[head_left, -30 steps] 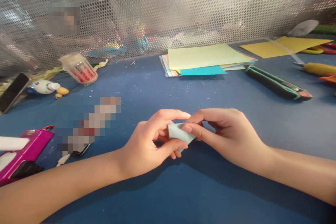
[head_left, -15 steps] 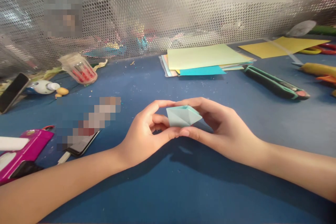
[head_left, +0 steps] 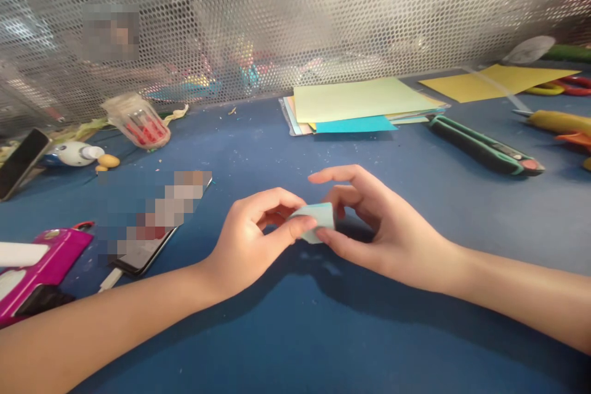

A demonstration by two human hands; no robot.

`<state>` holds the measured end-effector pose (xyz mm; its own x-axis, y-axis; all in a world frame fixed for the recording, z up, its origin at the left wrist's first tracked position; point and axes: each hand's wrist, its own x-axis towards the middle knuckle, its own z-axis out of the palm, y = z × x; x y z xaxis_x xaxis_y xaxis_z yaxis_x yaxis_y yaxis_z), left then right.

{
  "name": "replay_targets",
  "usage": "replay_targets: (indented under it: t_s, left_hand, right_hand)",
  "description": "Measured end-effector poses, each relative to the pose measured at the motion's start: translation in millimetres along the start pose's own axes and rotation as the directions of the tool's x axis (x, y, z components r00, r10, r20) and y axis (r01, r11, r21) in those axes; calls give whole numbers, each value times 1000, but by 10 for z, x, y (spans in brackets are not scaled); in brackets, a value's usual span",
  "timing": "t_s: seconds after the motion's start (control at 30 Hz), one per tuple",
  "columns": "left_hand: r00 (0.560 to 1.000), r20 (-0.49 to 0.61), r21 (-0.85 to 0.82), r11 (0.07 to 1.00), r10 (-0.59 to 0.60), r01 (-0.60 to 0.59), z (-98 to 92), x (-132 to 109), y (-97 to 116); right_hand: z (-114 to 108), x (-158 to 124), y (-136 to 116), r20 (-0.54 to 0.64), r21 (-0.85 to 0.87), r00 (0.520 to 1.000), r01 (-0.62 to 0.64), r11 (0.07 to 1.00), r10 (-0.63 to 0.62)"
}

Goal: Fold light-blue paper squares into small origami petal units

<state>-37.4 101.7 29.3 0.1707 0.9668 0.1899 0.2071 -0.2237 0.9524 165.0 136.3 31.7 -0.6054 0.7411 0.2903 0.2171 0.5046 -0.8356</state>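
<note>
A small pale-blue folded paper piece (head_left: 325, 215) is held just above the blue table, between both hands. My left hand (head_left: 258, 231) pinches its left side, thumb across the front and fingers behind. My right hand (head_left: 388, 221) has its thumb on the paper's lower right corner and curled fingers by the right edge. Its index finger is raised away from the paper. How the right fingers touch the back of the paper is partly hidden.
Stacked coloured paper sheets (head_left: 355, 101) lie at the back, near a perforated metal screen (head_left: 258, 18). A box cutter (head_left: 480, 144) and a yellow sheet (head_left: 498, 81) are on the right. Leftward are a phone (head_left: 146, 255), a jar (head_left: 138, 123) and a magenta tool (head_left: 60, 252).
The folded paper has been turned, so a squarer end now faces right. My left thumb has moved onto its front. My right index finger has lifted off the top edge.
</note>
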Motion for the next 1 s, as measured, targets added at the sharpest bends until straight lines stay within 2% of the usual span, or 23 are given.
replay_targets:
  t_s: [0.07,0.17,0.33,0.47,0.6,0.67,0.77,0.9,1.0]
  left_hand:
    - [999,-38,-63,997,30,-33,3,-28,-4]
    - [998,-48,-47,998,41,-43,10,-44,18]
    - [999,12,5,999,-36,36,13,-1,52]
    - [993,41,-29,994,-106,108,1,12,21]
    - [983,45,-85,980,-176,179,5,18,-3]
    - [977,74,-128,969,-201,209,11,31,2]
    - [972,127,-161,962,-199,219,13,45,19]
    - [972,169,-181,964,-164,194,3,47,30]
    - [970,187,-126,975,-159,184,-9,53,22]
  right_hand:
    - [-6,14,0,-23,9,1000,15,1000,-15]
    - [-18,31,14,-44,30,999,-9,1000,10]
    - [-29,27,15,-112,14,994,-18,1000,19]
    - [-15,12,6,-100,-4,994,-45,999,44]
    - [5,-3,29,-199,68,979,-27,997,40]
    - [10,-6,36,-226,51,974,2,999,10]
    - [8,-3,34,-223,-44,974,36,998,-45]
    - [3,4,36,-280,-59,960,11,998,-27]
    - [1,0,36,-277,-106,960,11,994,-40]
